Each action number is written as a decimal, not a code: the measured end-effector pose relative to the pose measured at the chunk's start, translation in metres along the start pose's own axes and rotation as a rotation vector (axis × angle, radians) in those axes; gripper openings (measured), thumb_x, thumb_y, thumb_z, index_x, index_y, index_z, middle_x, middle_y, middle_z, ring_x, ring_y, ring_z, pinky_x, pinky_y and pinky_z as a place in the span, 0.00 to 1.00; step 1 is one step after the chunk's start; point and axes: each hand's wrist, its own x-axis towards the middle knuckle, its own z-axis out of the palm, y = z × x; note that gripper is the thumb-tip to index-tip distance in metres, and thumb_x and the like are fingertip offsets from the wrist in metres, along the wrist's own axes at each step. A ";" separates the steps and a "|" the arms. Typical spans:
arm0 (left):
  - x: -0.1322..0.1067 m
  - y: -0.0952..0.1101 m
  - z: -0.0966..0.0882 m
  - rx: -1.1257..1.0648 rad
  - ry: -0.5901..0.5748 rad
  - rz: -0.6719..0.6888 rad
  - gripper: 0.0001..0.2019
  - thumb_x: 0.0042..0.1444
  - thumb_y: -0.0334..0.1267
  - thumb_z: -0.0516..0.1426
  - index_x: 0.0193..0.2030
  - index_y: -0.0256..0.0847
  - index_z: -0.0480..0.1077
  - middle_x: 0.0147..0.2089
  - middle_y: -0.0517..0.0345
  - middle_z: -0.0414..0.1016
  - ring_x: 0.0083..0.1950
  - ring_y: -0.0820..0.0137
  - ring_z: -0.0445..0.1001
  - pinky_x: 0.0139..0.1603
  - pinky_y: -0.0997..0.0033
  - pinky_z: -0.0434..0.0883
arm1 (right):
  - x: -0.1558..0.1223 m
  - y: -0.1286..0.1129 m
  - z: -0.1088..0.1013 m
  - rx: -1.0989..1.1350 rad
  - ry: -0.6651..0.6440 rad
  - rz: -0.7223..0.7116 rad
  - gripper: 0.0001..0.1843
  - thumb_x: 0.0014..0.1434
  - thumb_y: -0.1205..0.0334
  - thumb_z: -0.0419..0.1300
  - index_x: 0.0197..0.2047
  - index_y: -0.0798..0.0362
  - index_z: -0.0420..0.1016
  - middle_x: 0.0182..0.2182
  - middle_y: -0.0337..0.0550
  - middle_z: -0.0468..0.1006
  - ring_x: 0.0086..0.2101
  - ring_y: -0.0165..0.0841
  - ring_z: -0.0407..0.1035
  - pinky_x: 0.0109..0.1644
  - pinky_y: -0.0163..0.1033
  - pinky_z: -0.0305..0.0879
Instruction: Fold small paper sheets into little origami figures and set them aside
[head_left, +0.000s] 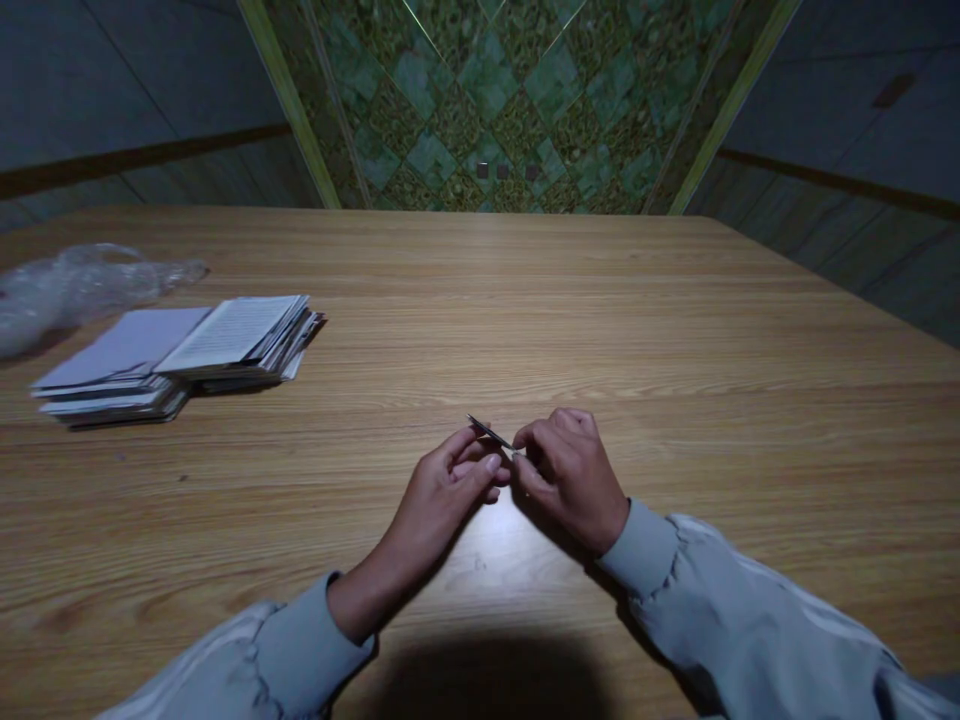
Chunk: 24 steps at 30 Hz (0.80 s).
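Observation:
A thin, dark, flat piece (491, 432) is held edge-on just above the table, slanting down to the right. What kind of thing it is, I cannot make out. Curled under and beside it, my left hand (450, 490) supports it at the index fingertip, with the thumb a little lower. The thumb and bent forefinger of my right hand (570, 475) pinch its lower right end, where a small pale bit shows. Both hands are close together, and the inner fingers are partly hidden.
On the wooden table (600, 320), two stacks of paper sheets or cards, the left stack (112, 370) and right stack (244, 340), overlap at the left. Behind them lies a crumpled clear plastic bag (82, 290). A green patterned wall (510, 100) stands beyond the far edge.

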 end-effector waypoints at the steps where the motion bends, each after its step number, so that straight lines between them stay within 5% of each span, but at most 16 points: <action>1: 0.000 -0.001 0.002 -0.009 -0.016 0.010 0.15 0.60 0.43 0.62 0.50 0.38 0.72 0.47 0.51 0.76 0.45 0.66 0.77 0.43 0.69 0.74 | 0.000 -0.002 0.001 0.000 -0.011 -0.003 0.02 0.60 0.68 0.60 0.35 0.54 0.72 0.27 0.39 0.73 0.32 0.35 0.65 0.46 0.42 0.54; 10: 0.002 -0.011 0.004 -0.057 0.020 0.085 0.23 0.60 0.43 0.63 0.61 0.41 0.67 0.58 0.47 0.76 0.60 0.59 0.74 0.55 0.66 0.73 | -0.005 -0.012 0.005 0.136 -0.180 0.083 0.07 0.62 0.62 0.62 0.40 0.52 0.67 0.32 0.38 0.72 0.35 0.35 0.66 0.44 0.41 0.57; 24: 0.002 -0.003 0.003 -0.012 0.001 0.119 0.24 0.59 0.46 0.62 0.60 0.39 0.70 0.55 0.46 0.78 0.58 0.57 0.75 0.50 0.65 0.74 | -0.004 -0.003 0.004 0.622 -0.265 0.319 0.12 0.61 0.55 0.64 0.39 0.50 0.65 0.28 0.33 0.68 0.29 0.29 0.63 0.33 0.35 0.59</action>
